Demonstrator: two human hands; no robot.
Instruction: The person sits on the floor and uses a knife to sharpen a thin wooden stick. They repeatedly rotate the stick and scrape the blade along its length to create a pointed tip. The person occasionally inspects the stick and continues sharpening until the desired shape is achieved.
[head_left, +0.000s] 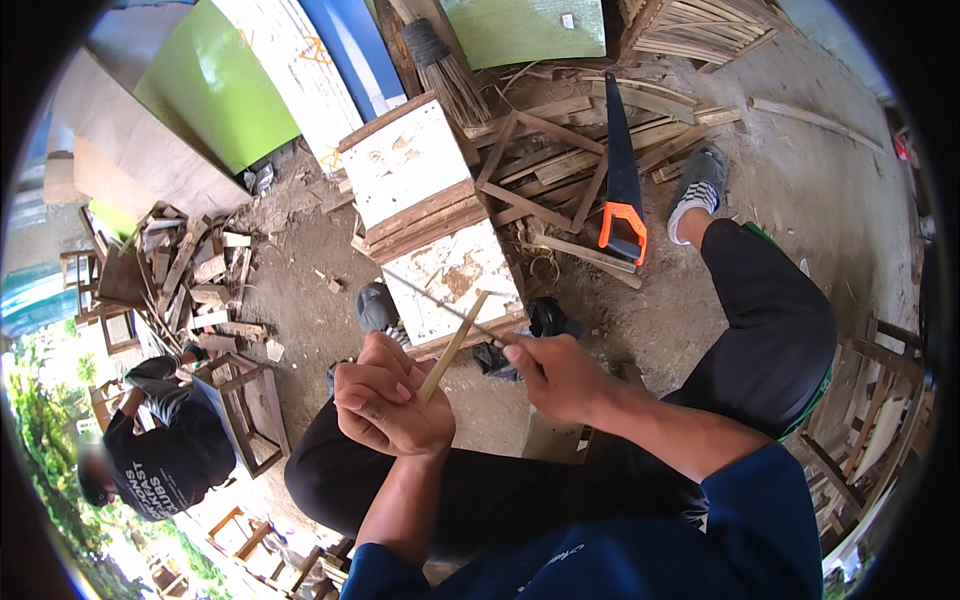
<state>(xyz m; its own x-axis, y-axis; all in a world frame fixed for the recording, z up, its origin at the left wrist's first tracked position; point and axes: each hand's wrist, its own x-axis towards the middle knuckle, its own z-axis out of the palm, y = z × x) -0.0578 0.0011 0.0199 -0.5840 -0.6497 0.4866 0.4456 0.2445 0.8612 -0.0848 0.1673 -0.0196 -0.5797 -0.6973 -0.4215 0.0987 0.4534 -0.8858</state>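
My left hand (390, 400) is closed around the lower end of a narrow, pale wooden strip (457, 342), which points up and away from me. My right hand (562, 378) grips a long, thin, dark blade-like tool (432, 296), seen nearly edge-on; its exact kind does not show. The tool reaches to the upper left and crosses the strip near its upper part. Both are held over a low wooden block with a stained white top (450, 268), between my legs.
A handsaw (622, 150) with an orange handle rests on scrap wood at the right. Beyond the block stand a stick broom (435, 60) and leaning coloured boards (225, 90). Offcuts (205, 270) pile up at the left, near another person (165, 450) sitting beside a wooden frame (255, 410).
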